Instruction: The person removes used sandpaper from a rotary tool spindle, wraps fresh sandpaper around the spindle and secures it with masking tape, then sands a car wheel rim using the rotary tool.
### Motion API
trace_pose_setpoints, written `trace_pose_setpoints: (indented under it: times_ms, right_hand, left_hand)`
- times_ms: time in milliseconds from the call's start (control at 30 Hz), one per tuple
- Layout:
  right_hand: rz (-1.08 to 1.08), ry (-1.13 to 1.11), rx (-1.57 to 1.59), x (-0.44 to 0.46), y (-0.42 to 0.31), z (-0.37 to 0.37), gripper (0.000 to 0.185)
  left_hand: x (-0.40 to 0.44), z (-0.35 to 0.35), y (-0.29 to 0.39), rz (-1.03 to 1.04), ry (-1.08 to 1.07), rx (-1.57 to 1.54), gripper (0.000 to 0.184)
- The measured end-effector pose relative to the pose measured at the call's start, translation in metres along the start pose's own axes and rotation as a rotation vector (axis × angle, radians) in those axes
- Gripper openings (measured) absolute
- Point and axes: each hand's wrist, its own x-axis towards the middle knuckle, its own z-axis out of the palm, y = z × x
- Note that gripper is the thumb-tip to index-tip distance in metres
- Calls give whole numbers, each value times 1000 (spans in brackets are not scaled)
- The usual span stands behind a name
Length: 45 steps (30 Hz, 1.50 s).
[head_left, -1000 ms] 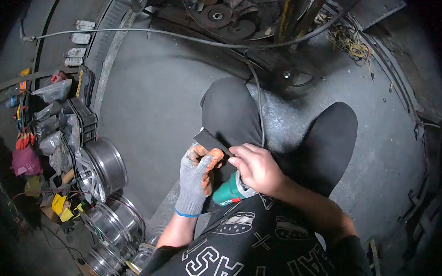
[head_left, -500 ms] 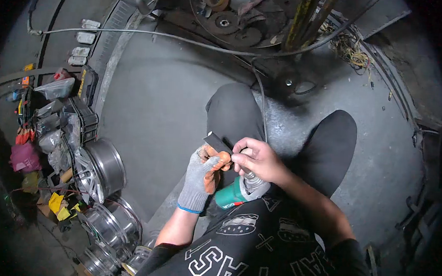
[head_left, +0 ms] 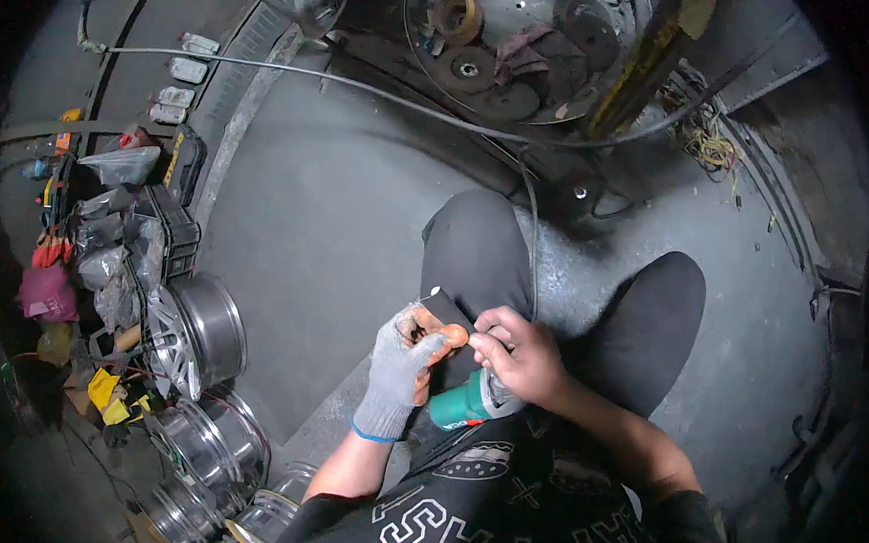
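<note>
- Nearest you is your black printed shirt [head_left: 503, 467], soft cloth; against it lies one green-bodied power tool [head_left: 460, 404], rounded and hard-cased.
- Your left hand [head_left: 405, 363], in one grey knitted glove with orange-coated fingers, grips one dark, flat strip [head_left: 441, 306].
- Your bare right hand [head_left: 521, 355] has thumb and fingers bent close at the strip's lower end (whether they pinch it, I cannot tell).
- The strip lies between your two hands, above the tool, over your left thigh.
- Beyond, on your left, stand at least four shiny metal wheel rims [head_left: 217, 329].
- Farther off: four pale containers [head_left: 188, 70] and a round metal tray [head_left: 503, 2] bearing one tape-like ring [head_left: 458, 17].
</note>
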Motion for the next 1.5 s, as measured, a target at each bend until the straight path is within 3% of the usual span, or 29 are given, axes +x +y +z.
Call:
trace_pose_setpoints:
  times_ms: [133,200,233,300,400,533,633,733,933,1167,1233,1300,1433,1500]
  right_hand:
    - [31,13,-33,0,-1,1,13]
    - [88,-40,286,4,8,-1,14]
    - [91,-42,281,6,12,-5,14]
    - [152,-274,558,14,18,-15,13]
    - [219,-460,702,21,24,-23,14]
    - [240,-475,718,22,24,-22,17]
    - [68,-145,430,10,15,-7,20]
    - [89,-60,209,6,13,-9,17]
    - [198,-154,404,21,10,-19,17]
    - [289,-224,604,26,12,-20,16]
    - [272,-122,538,23,13,-13,16]
    - [228,-36,423,19,10,-5,16]
    - [110,153,131,9,6,4,14]
    - [6,195,82,9,13,8,14]
  left_hand:
    - [-4,-4,-6,66,-55,112,13]
    - [-5,-5,-10,86,-68,123,12]
    - [-4,-6,-15,83,-76,34,13]
    - [-3,-8,-20,79,-82,-54,13]
    - [2,-6,-19,40,-122,-50,12]
    - [7,0,-12,3,-177,-49,9]
    - [10,-2,-9,-17,-158,14,10]
    - [15,-7,-12,-26,-182,-61,12]
    - [24,-11,-12,-76,-227,7,16]
    - [13,8,-8,-48,-43,-28,19]
    - [10,9,-9,-16,-24,-18,21]
    - [7,15,-13,96,133,80,23]
    - [3,21,-11,109,168,56,28]
    - [7,19,-11,218,143,16,31]
